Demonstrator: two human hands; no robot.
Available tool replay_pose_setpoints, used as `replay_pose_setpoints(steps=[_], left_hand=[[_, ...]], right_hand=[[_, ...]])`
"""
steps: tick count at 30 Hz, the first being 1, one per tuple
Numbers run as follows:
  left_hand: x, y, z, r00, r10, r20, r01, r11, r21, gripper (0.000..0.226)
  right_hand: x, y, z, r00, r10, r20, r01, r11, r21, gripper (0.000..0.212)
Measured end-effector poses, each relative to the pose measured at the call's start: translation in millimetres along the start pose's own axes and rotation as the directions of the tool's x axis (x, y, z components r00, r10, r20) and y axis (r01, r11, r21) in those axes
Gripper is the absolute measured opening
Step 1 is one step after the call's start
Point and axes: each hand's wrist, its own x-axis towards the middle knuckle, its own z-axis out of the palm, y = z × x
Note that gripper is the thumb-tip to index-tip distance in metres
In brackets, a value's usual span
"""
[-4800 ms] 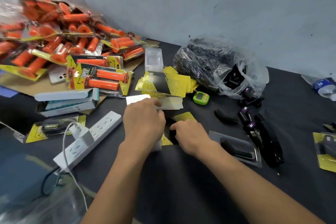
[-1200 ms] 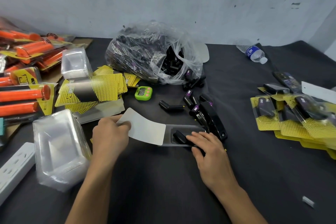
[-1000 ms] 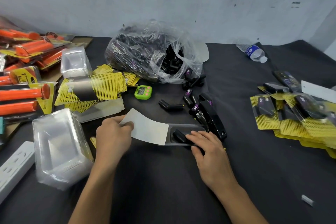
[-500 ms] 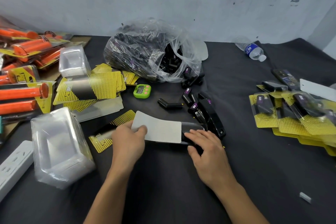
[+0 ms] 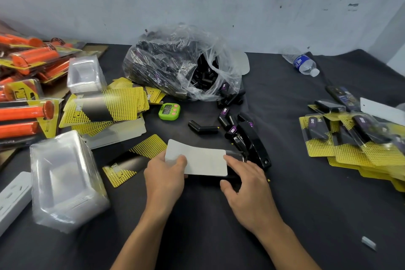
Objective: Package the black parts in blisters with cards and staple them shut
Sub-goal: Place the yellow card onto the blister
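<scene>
The white card (image 5: 201, 161) is thin, light and springy. It bows up between the hands, so I judge it will flex and slide unless held at both short ends. The clear blister (image 5: 237, 154) under it looks flimsy and slick. The card hides most of it, and the black part inside cannot be seen. The safest hold is probably at the edges, pressing card and blister rim together.

The left hand (image 5: 164, 180) pinches the card's left end, thumb on top and fingers hidden beneath. The right hand (image 5: 247, 184) lies palm down on the card's right end, fingers nearly straight, thumb spread toward the near edge. The stapler (image 5: 256, 147) lies just beyond the right hand on the surface (image 5: 295, 193).
</scene>
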Motion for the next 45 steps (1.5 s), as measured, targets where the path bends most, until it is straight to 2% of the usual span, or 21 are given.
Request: replay_pose_setpoints(steps=[3, 6, 9, 11, 13, 15, 17, 18, 20, 21, 25, 26, 28, 30, 32, 34, 36, 38, 41, 43, 45], left_hand=[[-3.2, -1.2, 0.9, 0.999, 0.044, 0.032, -0.045, 0.999, 0.027, 0.013], [-3.8, -2.2, -2.0, 0.986, 0.082, 0.146, -0.088, 0.995, 0.038, 0.044], [-4.5, -4.9, -2.3, 0.973, 0.101, 0.208, -0.118, 0.990, 0.075, 0.046], [-4.4, -7.7, -0.3, 0.976, 0.126, 0.178, -0.155, 0.976, 0.156, 0.042], [-5.1, -8.9, 1.7, 0.983, 0.152, 0.100, -0.175, 0.943, 0.283, 0.062], [-7.0, -5.9, 2.6, 0.938, 0.343, 0.060, -0.324, 0.796, 0.512, 0.088], [-8.0, -3.5, 10.5, 0.817, 0.531, 0.223, -0.543, 0.580, 0.607, 0.073], [-8.2, -3.3, 15.4, 0.765, 0.548, 0.339, -0.627, 0.509, 0.590, 0.063], [-12.5, -6.7, 24.4, 0.721, 0.465, 0.514, -0.693, 0.465, 0.551, 0.056], [-13.9, -10.6, 27.5, 0.710, 0.437, 0.553, -0.704, 0.458, 0.542, 0.057], [-11.9, -15.5, 30.7, 0.632, 0.486, 0.603, -0.775, 0.386, 0.501, 0.059], [-11.3, -16.3, 31.2, 0.609, 0.504, 0.613, -0.793, 0.400, 0.459, 0.059], [-13.2, -12.5, 28.9, 0.644, 0.518, 0.563, -0.752, 0.563, 0.342, 0.058], [-10.5, -7.4, 21.2, 0.753, 0.540, 0.376, -0.648, 0.707, 0.283, 0.055], [-0.6, -6.3, 9.5, 0.829, 0.543, 0.136, -0.551, 0.746, 0.375, 0.049], [10.7, -8.7, -1.4, 0.920, 0.387, 0.058, -0.384, 0.861, 0.333, 0.054], [13.0, -11.4, -4.7, 0.960, 0.234, 0.154, -0.261, 0.946, 0.191, 0.060], [8.9, -13.2, -1.9, 0.941, 0.249, 0.231, -0.286, 0.947, 0.147, 0.068], [2.9, -12.1, 4.7, 0.924, 0.274, 0.265, -0.332, 0.920, 0.208, 0.071], [2.6, -11.7, 6.2, 0.937, 0.261, 0.233, -0.313, 0.923, 0.224, 0.064], [3.1, -10.5, 5.7, 0.959, 0.250, 0.134, -0.272, 0.944, 0.187, 0.053]], right_hand=[[2.3, -1.3, -1.9, 0.999, 0.010, 0.040, -0.008, 0.999, -0.038, 0.055], [7.1, -0.6, -4.6, 0.997, 0.035, 0.069, -0.032, 0.998, -0.046, 0.061], [9.4, 0.6, -2.0, 0.997, -0.051, 0.064, 0.055, 0.996, -0.076, 0.055], [8.1, 0.2, 0.3, 0.997, -0.075, 0.034, 0.077, 0.993, -0.084, 0.052], [6.8, 2.6, 2.6, 0.994, -0.109, -0.022, 0.107, 0.990, -0.097, 0.048], [8.1, 4.4, 3.0, 0.996, -0.092, -0.010, 0.091, 0.993, -0.080, 0.046], [10.6, 6.5, 4.4, 0.997, -0.073, 0.035, 0.075, 0.995, -0.067, 0.047], [11.7, 8.9, 5.8, 0.997, -0.060, 0.046, 0.063, 0.996, -0.056, 0.048], [13.4, 10.8, 4.9, 0.998, -0.015, 0.066, 0.015, 1.000, -0.006, 0.049], [14.0, 10.5, 2.7, 0.998, 0.005, 0.069, -0.009, 0.999, 0.045, 0.050], [15.8, 11.2, -2.5, 0.996, -0.004, 0.093, -0.009, 0.990, 0.141, 0.069], [16.0, 11.8, -2.8, 0.995, -0.017, 0.099, 0.002, 0.989, 0.148, 0.075], [16.5, 13.3, -4.4, 0.997, -0.008, 0.076, -0.006, 0.984, 0.177, 0.078], [16.3, 15.7, -5.4, 0.999, 0.013, 0.033, -0.019, 0.980, 0.199, 0.075], [14.9, 16.0, -5.1, 0.999, 0.026, 0.034, -0.033, 0.978, 0.204, 0.074], [15.2, 16.1, -4.1, 0.997, 0.062, 0.047, -0.072, 0.964, 0.256, 0.074], [16.9, 16.3, -3.5, 0.991, 0.110, 0.076, -0.129, 0.932, 0.338, 0.079], [18.0, 16.8, -3.1, 0.982, 0.138, 0.126, -0.177, 0.904, 0.389, 0.086], [18.6, 19.0, -3.4, 0.976, 0.145, 0.164, -0.201, 0.890, 0.409, 0.099], [19.2, 20.3, -4.3, 0.971, 0.157, 0.178, -0.220, 0.877, 0.427, 0.105], [20.4, 21.0, -4.7, 0.969, 0.171, 0.180, -0.236, 0.864, 0.444, 0.107]])
